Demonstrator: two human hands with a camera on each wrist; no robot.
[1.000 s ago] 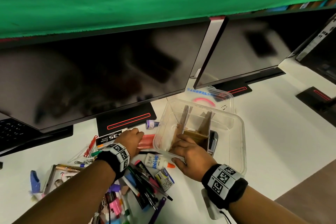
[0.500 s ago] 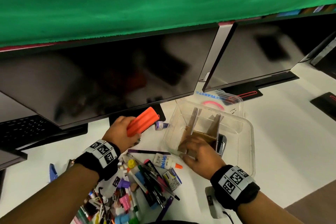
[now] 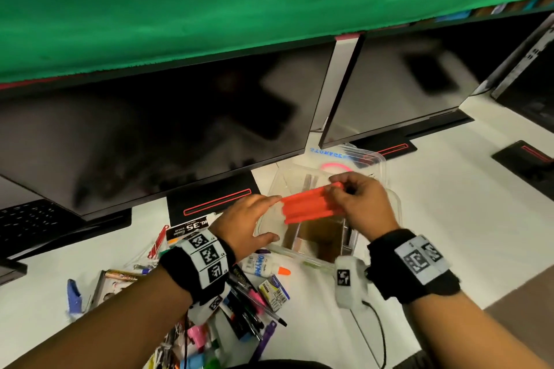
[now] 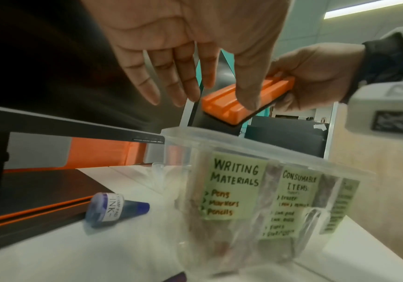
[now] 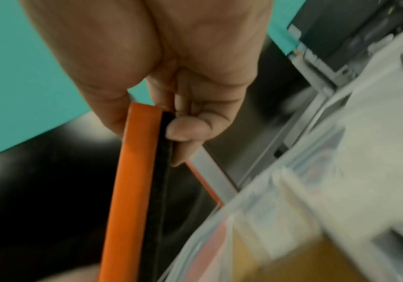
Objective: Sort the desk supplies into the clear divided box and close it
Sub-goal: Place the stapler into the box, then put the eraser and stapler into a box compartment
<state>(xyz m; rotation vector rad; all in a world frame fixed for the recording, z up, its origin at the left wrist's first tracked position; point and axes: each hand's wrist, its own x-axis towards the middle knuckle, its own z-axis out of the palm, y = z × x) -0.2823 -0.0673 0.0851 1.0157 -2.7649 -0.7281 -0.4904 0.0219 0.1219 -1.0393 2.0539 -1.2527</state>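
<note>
An orange whiteboard eraser [image 3: 305, 208] with a black felt base hangs level over the clear divided box [image 3: 299, 252]. My right hand [image 3: 362, 204] pinches its right end between thumb and fingers [image 5: 188, 131]. My left hand [image 3: 248, 217] is at the eraser's left end with straight fingers, gripping nothing. In the left wrist view the eraser [image 4: 232, 106] floats just above the box rim [image 4: 219, 136]. Paper labels on the box front read "Writing Materials" and "Consumable Items". Brown dividers stand inside the box.
The clear lid [image 3: 356, 159] lies behind the box under two dark monitors. A pile of pens and markers [image 3: 245, 305], a glue bottle [image 3: 263, 266] and a staples box [image 3: 274, 290] lie front left. An ink bottle [image 4: 116, 209] rests left of the box.
My left hand lifted the eraser off the desk and carried it right, over the box. My right hand left the box rim and took the eraser's right end; the left hand opened.
</note>
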